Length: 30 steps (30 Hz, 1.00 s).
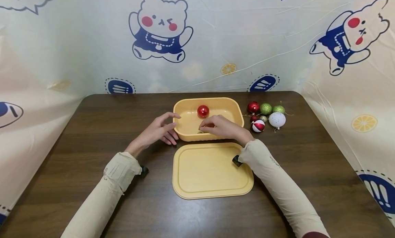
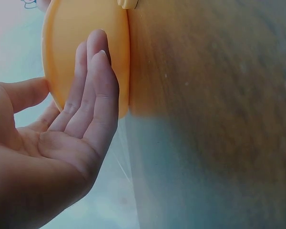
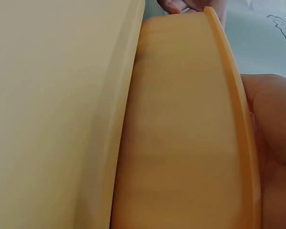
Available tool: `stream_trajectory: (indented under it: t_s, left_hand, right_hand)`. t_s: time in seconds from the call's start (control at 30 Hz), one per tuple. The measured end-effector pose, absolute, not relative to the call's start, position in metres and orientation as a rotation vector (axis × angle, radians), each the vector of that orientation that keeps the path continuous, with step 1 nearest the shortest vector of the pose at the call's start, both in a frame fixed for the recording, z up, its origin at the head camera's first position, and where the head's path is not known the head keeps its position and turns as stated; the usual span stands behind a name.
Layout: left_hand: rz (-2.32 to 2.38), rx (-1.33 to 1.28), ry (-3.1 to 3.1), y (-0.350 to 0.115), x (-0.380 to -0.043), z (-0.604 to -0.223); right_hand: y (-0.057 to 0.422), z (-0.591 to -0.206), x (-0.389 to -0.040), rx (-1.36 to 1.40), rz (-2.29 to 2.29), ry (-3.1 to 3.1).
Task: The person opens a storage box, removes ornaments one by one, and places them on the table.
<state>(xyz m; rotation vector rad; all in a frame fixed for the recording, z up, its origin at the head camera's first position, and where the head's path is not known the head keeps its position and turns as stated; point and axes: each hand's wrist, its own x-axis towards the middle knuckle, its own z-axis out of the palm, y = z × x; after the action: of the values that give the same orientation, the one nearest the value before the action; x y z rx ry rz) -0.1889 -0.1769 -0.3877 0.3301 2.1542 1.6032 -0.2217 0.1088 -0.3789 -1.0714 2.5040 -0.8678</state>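
A yellow rectangular box point(image 1: 228, 107) stands upright and uncovered, with a shiny red Christmas bauble point(image 1: 203, 111) lying inside. My left hand point(image 1: 155, 131) is at its left end, thumb and fingers spread around the corner. In the left wrist view, the long fingers of the left hand point(image 2: 81, 119) extend along the box's outer wall point(image 2: 119, 62). My right hand point(image 1: 223, 127) reaches over the front rim, fingertips pinched together low in the box. Just under them shows a sliver of a small greenish thing point(image 1: 200, 131), mostly hidden by the fingers and the rim.
The flat yellow lid point(image 1: 213, 171) lies in front of the box, below the right forearm. Right of the box sits a cluster of baubles: red point(image 1: 253, 107), green point(image 1: 265, 108), speckled white point(image 1: 277, 119) and striped red-white point(image 1: 258, 126). A printed curtain hangs behind the dark wooden table point(image 1: 139, 203).
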Motion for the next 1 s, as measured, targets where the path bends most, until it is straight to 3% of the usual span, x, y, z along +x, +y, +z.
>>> stream_trajectory:
  t_s: [1.0]
  left_hand:
    - [1.585,0.331,2.164,-0.1766,-0.1903,-0.3893]
  right_hand:
    - [0.1133,-0.3804,-0.2231,-0.951,-0.900,2.182]
